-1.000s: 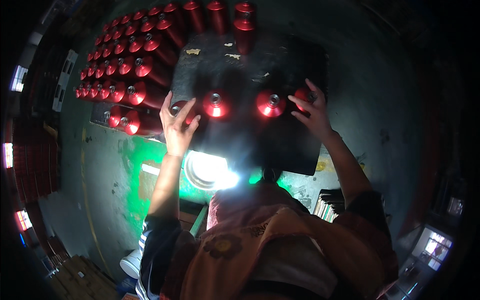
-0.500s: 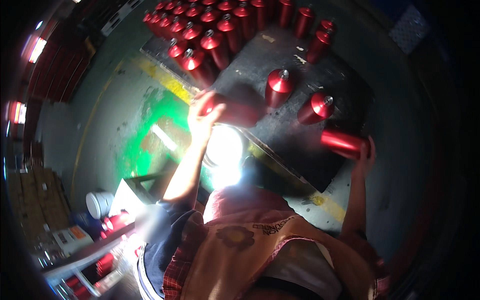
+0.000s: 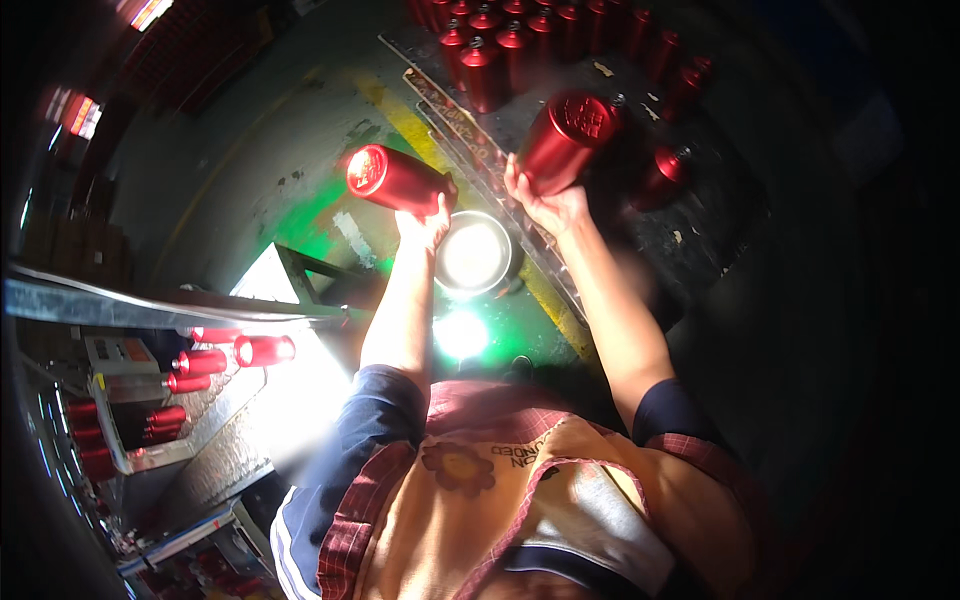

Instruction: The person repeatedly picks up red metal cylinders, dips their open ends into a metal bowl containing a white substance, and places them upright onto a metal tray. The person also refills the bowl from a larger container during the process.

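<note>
My left hand is closed round the lower side of a shiny red metal bottle, tilted so its flat base points up and to the left. In my right hand is a second red bottle, gripped from below with its stamped base facing up toward me. Both bottles are lifted, the right one over the edge of the dark table. The necks of both are hidden from this angle. Just beyond the right one, a red bottle stands on the table.
Rows of red bottles fill the far side of the dark table. Below my hands on the floor is a round, brightly lit container. At left, more bottles lie on a pale metal bench behind a metal rail.
Both bottles have been raised and turned base-up. My right hand has swung in from the far right toward my left. The view has shifted, bringing more of the left bench into sight.
</note>
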The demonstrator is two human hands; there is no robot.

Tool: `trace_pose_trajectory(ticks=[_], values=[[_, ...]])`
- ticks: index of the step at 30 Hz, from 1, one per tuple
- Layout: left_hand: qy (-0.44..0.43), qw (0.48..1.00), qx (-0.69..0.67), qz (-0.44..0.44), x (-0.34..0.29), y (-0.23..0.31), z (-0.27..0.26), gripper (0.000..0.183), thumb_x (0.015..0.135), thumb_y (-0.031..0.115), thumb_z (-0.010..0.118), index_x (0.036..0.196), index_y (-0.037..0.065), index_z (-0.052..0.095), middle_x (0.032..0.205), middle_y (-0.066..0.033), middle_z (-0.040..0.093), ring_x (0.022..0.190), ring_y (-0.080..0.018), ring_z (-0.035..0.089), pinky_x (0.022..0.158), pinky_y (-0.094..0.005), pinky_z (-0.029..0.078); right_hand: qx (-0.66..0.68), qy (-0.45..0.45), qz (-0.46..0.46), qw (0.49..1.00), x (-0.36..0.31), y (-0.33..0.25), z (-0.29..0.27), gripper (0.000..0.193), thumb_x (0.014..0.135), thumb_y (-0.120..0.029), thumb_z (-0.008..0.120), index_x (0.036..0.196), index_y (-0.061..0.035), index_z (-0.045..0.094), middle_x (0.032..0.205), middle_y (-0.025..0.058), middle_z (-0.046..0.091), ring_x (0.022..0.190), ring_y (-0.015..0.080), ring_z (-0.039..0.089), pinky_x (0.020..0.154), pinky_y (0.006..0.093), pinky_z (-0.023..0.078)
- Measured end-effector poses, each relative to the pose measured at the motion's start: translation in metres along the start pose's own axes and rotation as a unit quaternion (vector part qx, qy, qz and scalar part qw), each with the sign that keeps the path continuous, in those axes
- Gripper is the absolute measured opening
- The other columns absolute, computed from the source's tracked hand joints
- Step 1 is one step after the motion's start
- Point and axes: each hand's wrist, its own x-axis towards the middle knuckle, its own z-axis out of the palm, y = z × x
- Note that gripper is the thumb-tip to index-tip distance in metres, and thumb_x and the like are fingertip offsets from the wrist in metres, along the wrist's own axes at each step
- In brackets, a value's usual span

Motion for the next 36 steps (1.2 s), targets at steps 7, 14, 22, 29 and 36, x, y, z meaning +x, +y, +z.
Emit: trace_pose_trajectory(ticks=[7,14,22,29,36], values=[[0.026,0.968,0.209,0.134,-0.16,-0.013,0.023,0.049,0.101,0.047,0.044,0.124,0.008,0.063,0.119,-0.0239,0.064,0.1,-0.0402,0.065,0.078,-0.044,0.061,0.034,-0.014,0.037,0.999,0.054,0.034,-0.057,0.046,0.097,-0.035,0.049,0.135,-0.0099,0.057,0.133,0.0226,0.054,0.118,0.0469,0.051,0.083,0.0579,0.058],[0.271,0.835,0.363,0.312,-0.505,0.053,0.015,0.036,0.099,0.027,0.059,0.126,0.004,0.06,0.112,-0.0122,0.068,0.098,-0.0212,0.066,0.084,-0.0374,0.057,-0.072,0.038,0.176,0.981,-0.002,0.189,-0.178,0.046,0.103,-0.041,0.046,0.135,-0.0093,0.056,0.135,0.0235,0.052,0.119,0.0447,0.051,0.083,0.0595,0.057],[0.556,0.138,0.654,0.493,-0.753,0.186,0.043,0.038,0.077,0.026,0.08,0.114,0.021,0.074,0.122,-0.0111,0.064,0.116,-0.03,0.06,0.098,-0.0387,0.049,-0.685,0.004,-0.005,0.728,0.087,0.505,-0.184,0.046,0.086,-0.022,0.07,0.128,-0.0061,0.06,0.124,0.0124,0.058,0.116,0.0248,0.057,0.103,0.0374,0.044],[0.543,0.004,0.716,0.439,-0.755,0.216,-0.005,0.035,0.075,0.028,0.08,0.11,0.031,0.074,0.133,-0.0013,0.054,0.124,-0.027,0.049,0.094,-0.0401,0.052,-0.903,-0.322,-0.064,0.276,0.137,0.707,-0.262,0.039,0.068,-0.013,0.081,0.106,-0.0213,0.075,0.132,0.0178,0.049,0.121,0.039,0.047,0.104,0.0456,0.04],[0.515,-0.016,0.718,0.468,-0.716,0.196,-0.032,0.036,0.073,0.03,0.083,0.108,0.032,0.075,0.136,-0.0005,0.053,0.125,-0.0277,0.048,0.096,-0.039,0.052,-0.932,-0.303,-0.004,0.2,0.132,0.678,-0.297,0.046,0.066,-0.011,0.082,0.11,-0.0232,0.075,0.138,0.0237,0.044,0.129,0.0434,0.04,0.111,0.05,0.036]])
